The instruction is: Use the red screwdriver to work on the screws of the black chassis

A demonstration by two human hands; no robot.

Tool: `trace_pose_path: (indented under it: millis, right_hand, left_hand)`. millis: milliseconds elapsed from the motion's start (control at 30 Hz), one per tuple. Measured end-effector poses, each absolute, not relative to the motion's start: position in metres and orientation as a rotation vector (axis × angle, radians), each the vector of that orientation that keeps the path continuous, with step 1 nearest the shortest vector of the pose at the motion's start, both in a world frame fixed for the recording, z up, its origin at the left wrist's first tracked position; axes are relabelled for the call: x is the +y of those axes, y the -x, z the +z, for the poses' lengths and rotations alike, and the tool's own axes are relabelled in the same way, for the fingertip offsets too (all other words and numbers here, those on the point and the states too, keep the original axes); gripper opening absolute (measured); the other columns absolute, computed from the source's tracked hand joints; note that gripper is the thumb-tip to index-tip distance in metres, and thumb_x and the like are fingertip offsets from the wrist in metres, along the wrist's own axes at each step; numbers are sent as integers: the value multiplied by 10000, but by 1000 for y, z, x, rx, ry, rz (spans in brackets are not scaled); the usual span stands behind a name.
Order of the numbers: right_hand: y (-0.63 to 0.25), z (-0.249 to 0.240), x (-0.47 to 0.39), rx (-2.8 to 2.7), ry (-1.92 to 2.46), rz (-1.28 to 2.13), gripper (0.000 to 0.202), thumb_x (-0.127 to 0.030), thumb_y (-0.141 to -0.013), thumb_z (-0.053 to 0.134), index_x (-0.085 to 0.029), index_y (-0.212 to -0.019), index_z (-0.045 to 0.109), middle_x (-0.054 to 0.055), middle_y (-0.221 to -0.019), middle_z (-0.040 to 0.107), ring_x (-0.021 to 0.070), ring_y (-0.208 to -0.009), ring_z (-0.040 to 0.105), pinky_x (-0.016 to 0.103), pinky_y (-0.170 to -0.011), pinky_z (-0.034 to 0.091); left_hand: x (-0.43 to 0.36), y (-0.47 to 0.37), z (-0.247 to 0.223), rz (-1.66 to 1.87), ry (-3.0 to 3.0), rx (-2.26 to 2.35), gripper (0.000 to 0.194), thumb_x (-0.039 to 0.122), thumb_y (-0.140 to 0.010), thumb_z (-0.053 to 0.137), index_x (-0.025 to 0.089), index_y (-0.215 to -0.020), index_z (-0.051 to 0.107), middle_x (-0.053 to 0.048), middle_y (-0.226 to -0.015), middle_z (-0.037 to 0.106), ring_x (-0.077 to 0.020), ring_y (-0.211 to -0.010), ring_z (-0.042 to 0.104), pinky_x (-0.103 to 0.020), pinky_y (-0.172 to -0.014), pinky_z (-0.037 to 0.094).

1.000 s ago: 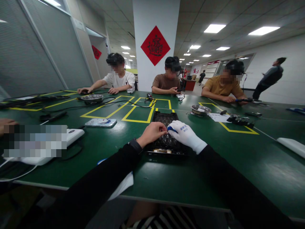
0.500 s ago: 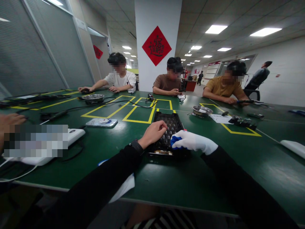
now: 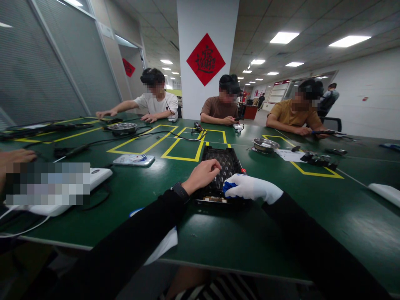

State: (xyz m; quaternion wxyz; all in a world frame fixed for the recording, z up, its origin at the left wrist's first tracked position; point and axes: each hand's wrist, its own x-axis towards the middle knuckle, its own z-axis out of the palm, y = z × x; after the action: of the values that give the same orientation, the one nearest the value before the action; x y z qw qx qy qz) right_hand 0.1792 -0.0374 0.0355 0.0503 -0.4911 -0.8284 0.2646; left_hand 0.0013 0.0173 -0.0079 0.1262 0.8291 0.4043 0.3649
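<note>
In front of me on the green table lies a black plastic casing with a patterned inside and a brownish strip along its near end. My left hand, bare with a dark watch at the wrist, rests over the casing's left side. Its fingers are curled, and what they hold, if anything, is hidden. My right hand wears a white glove with a blue palm and sits at the casing's near right part. Those fingers are bent down into it, hiding anything in them. A small red object shows just beyond the glove.
A phone lies to the left, beside a white device with cables. Metal bowls and black parts stand farther off. Three people sit opposite; a neighbour's hand is at far left.
My right hand has shifted slightly down and left over the casing, baring more of the red object. My left hand stays nearly still. A person opposite has reached farther left.
</note>
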Motion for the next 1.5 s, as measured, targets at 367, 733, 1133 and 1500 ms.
trace_pose_path:
  millis: [367,733,1133,1500]
  right_hand:
    - [-178,31,-33,-2415,1617,945,189,-324,-611,609,-154,-693,594,-9,-583,573,88,-459,493,181,-410,373]
    - [-178,32,-36,-2357,1656,921,208,-331,-607,605,-157,-721,596,-25,-553,539,89,-439,466,193,-382,347]
    - [-179,33,-34,-2349,1614,903,218,-326,-588,635,-156,-724,626,9,-642,593,138,-562,530,221,-464,395]
    - [-182,28,-28,-2431,1570,878,286,-337,-624,601,-153,-842,629,15,-746,606,126,-591,532,209,-489,399]
  left_hand:
    - [15,-2,-6,1086,-2444,1163,190,268,-804,456,160,-787,611,-12,-757,588,-127,-680,508,-220,-616,375]
    - [-4,0,16,1108,-2461,708,507,368,-903,317,135,-629,674,-1,-614,457,-86,-615,479,-209,-636,349]
    - [-6,6,23,780,-2382,487,594,446,-900,265,125,-649,696,-39,-673,562,-107,-652,477,-222,-696,359]
    - [-11,4,25,737,-2496,443,598,461,-903,247,131,-690,698,-12,-657,448,-90,-628,446,-215,-658,336]
